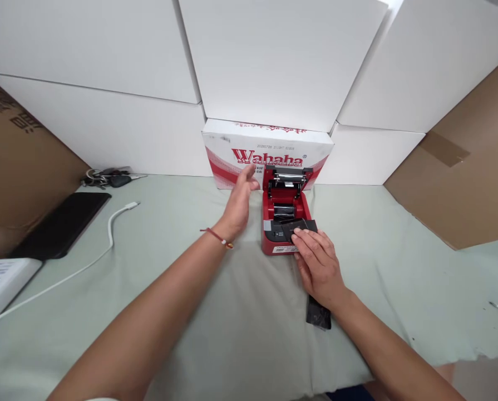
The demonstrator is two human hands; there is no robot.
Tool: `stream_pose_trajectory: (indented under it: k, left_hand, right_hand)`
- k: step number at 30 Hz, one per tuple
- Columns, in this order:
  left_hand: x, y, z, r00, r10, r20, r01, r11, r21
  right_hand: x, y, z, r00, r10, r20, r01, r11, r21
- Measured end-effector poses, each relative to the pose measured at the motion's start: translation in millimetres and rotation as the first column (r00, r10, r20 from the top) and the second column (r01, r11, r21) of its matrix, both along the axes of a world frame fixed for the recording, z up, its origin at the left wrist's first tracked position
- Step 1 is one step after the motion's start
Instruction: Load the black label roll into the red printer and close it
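Observation:
A small red label printer [285, 214] stands on the pale cloth in the middle, its lid raised and a roller showing inside. My left hand [239, 201] hovers just left of it, fingers stretched out and apart, holding nothing. My right hand [317, 262] rests at the printer's front, fingers pressed on a black strip [302, 226] that lies across the printer's front edge. A further black piece [319, 314] shows on the cloth under my right wrist.
A white and red "Wahaha" carton [232, 146] stands right behind the printer, white boxes [274, 61] stacked behind it. Brown cardboard [466, 167] leans at right and left. A black flat case [63, 224], keys [107, 178] and a white cable [107, 234] lie at left.

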State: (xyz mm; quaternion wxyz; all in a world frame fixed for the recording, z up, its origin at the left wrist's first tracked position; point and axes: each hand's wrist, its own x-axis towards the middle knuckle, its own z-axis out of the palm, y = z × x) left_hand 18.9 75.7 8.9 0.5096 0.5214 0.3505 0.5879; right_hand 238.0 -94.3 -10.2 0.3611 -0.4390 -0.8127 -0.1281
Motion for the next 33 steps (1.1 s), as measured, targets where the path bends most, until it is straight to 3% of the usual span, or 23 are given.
stream_pose_trajectory:
  k: [4,7,11,15,19,24,28,33]
  left_hand:
    - [-1,8,30.1,0.995,-0.075,-0.068,0.075,0.997,0.004]
    - [-3,-8,36.4,0.992,-0.084,-0.096,0.086,0.996,0.009]
    - [-10,-39,25.4,0.988,-0.028,-0.154,0.046,0.992,0.114]
    - [-12,-60,-0.4,0.974,0.035,-0.224,0.009,0.981,0.194]
    - [-4,-75,-20.8,0.976,0.098,-0.195,-0.043,0.963,0.267]
    - [1,-79,-18.4,0.957,0.145,-0.251,-0.062,0.948,0.313]
    - [-6,-72,-14.9,0.968,0.032,-0.248,0.031,0.969,0.245]
    - [-11,-63,-18.7,0.994,-0.081,-0.072,0.089,0.988,0.124]
  right_hand:
    - [-2,-4,-4.2,1.0,-0.006,-0.012,0.006,1.0,-0.013]
    - [-5,-7,-4.9,0.999,-0.005,-0.042,0.005,1.0,0.006]
    - [-7,-9,-2.7,0.997,0.006,-0.083,-0.002,0.999,0.038]
    - [-6,-11,0.3,0.995,0.017,-0.098,-0.017,1.0,0.002]
    - [-4,-13,2.4,0.993,0.027,-0.115,-0.033,0.998,-0.045]
    - [-3,-11,2.4,0.991,0.03,-0.128,-0.035,0.999,-0.036]
    - [-1,-9,1.6,0.992,0.038,-0.116,-0.041,0.999,-0.022]
    - [1,-9,0.5,0.991,0.058,-0.117,-0.062,0.998,-0.029]
